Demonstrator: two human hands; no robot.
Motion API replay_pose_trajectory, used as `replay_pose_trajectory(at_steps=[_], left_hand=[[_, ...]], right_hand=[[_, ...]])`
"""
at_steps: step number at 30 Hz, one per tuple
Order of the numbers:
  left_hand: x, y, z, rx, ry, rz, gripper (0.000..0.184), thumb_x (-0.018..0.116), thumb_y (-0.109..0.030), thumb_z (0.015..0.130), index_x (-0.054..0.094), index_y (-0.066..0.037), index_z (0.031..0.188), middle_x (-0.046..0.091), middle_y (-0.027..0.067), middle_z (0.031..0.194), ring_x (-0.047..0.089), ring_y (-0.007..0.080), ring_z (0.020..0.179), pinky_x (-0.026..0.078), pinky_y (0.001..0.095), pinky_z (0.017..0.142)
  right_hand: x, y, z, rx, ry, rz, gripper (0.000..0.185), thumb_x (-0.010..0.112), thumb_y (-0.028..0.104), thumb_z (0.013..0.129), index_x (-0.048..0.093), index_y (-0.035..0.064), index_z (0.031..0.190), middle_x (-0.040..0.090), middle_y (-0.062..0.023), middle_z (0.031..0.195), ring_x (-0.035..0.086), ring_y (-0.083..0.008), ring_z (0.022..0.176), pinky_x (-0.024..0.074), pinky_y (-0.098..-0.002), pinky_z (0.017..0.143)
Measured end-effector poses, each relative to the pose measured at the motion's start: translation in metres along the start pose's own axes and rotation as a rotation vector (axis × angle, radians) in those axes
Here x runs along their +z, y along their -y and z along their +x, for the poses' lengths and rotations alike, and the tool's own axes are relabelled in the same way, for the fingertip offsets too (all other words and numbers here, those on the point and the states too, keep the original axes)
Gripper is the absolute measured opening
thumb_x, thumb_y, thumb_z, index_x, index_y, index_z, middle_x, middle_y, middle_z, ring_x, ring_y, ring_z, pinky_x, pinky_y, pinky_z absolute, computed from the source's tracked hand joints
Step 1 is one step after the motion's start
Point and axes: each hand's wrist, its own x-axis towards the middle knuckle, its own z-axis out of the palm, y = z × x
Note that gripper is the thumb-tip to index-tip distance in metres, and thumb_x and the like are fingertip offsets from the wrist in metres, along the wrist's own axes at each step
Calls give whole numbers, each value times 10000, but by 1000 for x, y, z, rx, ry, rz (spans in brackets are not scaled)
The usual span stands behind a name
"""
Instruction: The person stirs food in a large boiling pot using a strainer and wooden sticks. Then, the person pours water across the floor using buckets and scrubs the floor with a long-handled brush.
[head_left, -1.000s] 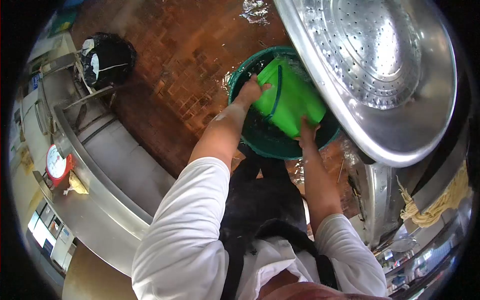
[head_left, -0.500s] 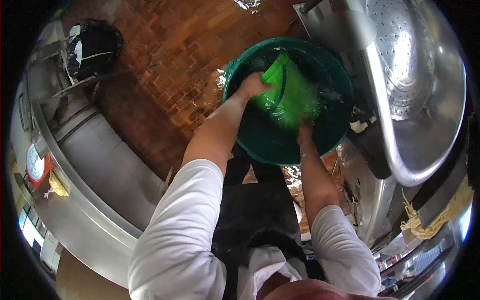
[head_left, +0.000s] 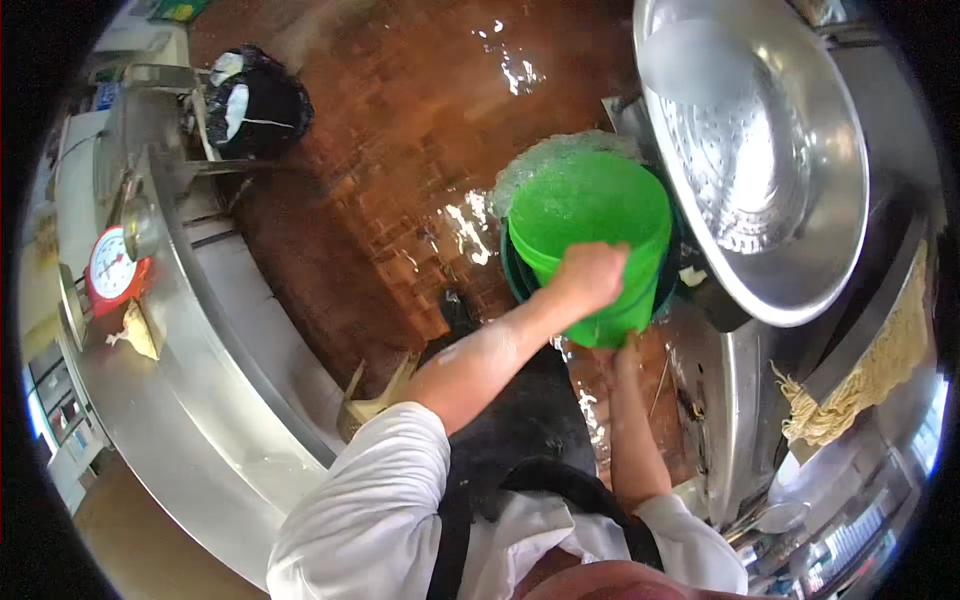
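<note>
A bright green bucket [head_left: 602, 322] is tilted away from me over the dark green tub [head_left: 515, 268]. Clear water [head_left: 545, 160] spreads past the bucket's far rim. My left hand [head_left: 594, 276] is closed at the bucket's near side; whether it holds the rim or the handle cannot be told. Under the bucket's bottom end is my right hand [head_left: 627, 355], its fingers mostly hidden behind the bucket. Most of the tub is covered by the bucket.
A large perforated metal bowl [head_left: 800, 150] stands at the right. Wet brick floor [head_left: 370, 150] lies ahead. On the left are a steel counter [head_left: 200, 420] with a red scale [head_left: 118, 268] and a black bag [head_left: 265, 115]. A beige cloth [head_left: 860, 380] hangs at the right.
The green bucket has come up out of the tub and tipped away from me, with water spilling out. Both hands have moved nearer to me, the left one also to the right.
</note>
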Motion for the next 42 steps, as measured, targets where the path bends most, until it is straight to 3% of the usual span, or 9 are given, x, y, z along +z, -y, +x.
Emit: replay_pose_trajectory(at_steps=[8, 17, 22, 23, 24, 27, 32, 38, 42], left_hand=[[-154, -25, -62, 151, 53, 4, 257, 636, -172, 774, 608, -16, 976, 641, 168, 666, 659, 358, 627, 514, 499, 565], [-247, 71, -89, 144, 125, 72, 160, 533, -128, 869, 629, -6, 909, 659, 120, 653, 672, 322, 601, 520, 453, 513], [-260, 200, -65, -42, 4, 106, 190, 559, -146, 852, 629, -19, 976, 646, 141, 674, 668, 340, 640, 523, 485, 566], [-257, 232, -56, -97, -53, 97, 216, 605, -148, 814, 634, -45, 1003, 654, 155, 702, 672, 345, 681, 530, 486, 602], [-261, 261, -49, -136, -109, 56, 262, 703, -163, 734, 600, -78, 960, 653, 175, 719, 663, 373, 717, 524, 499, 649], [-246, 365, -24, -243, -196, -15, 479, 749, -212, 724, 627, -63, 1162, 690, 201, 840, 676, 371, 797, 543, 456, 734], [-225, 475, 1, -310, -372, -83, 546, 795, -257, 737, 615, -16, 1193, 710, 198, 923, 697, 315, 817, 544, 393, 746], [-267, 512, 44, -531, -282, -303, 575, 816, -295, 728, 609, -22, 1189, 699, 156, 856, 675, 216, 739, 536, 365, 706], [-293, 516, 74, -457, -311, -191, 540, 805, -302, 726, 629, -23, 1153, 715, 163, 912, 698, 274, 811, 534, 389, 748]], right_hand=[[61, -67, -100, -15, 82, -178, 705, 334, 588, 1006, 325, 47, 1458, 507, -163, 1381, 576, -302, 1173, 492, -424, 965], [174, -185, -66, 24, 325, -74, 628, 330, 529, 1029, 341, 63, 1450, 495, -129, 1400, 492, -259, 1283, 426, -461, 1062], [234, -201, 22, 117, 233, -248, 560, 348, 487, 1039, 418, 29, 1355, 570, -140, 1265, 628, -269, 1049, 542, -398, 908], [271, -191, 18, 46, 170, -312, 575, 386, 531, 1018, 478, 37, 1297, 628, -94, 1041, 639, -199, 854, 560, -344, 813], [276, -189, 43, 40, 230, -353, 529, 392, 459, 1037, 444, 12, 1315, 606, -119, 1145, 660, -203, 876, 585, -346, 762], [295, -192, 116, -44, 132, -591, 507, 542, 495, 971, 521, 38, 1192, 653, -114, 1015, 662, -195, 798, 581, -332, 689], [359, -170, 165, -163, 53, -796, 515, 617, 430, 943, 507, -25, 1157, 643, -153, 938, 668, -223, 691, 599, -353, 572], [412, -168, 183, -261, 64, -795, 445, 677, 320, 916, 510, -53, 1092, 635, -170, 909, 672, -226, 656, 603, -350, 543], [441, -174, 178, -257, 64, -751, 398, 666, 287, 930, 528, -63, 1059, 642, -155, 889, 687, -223, 668, 614, -340, 553]])
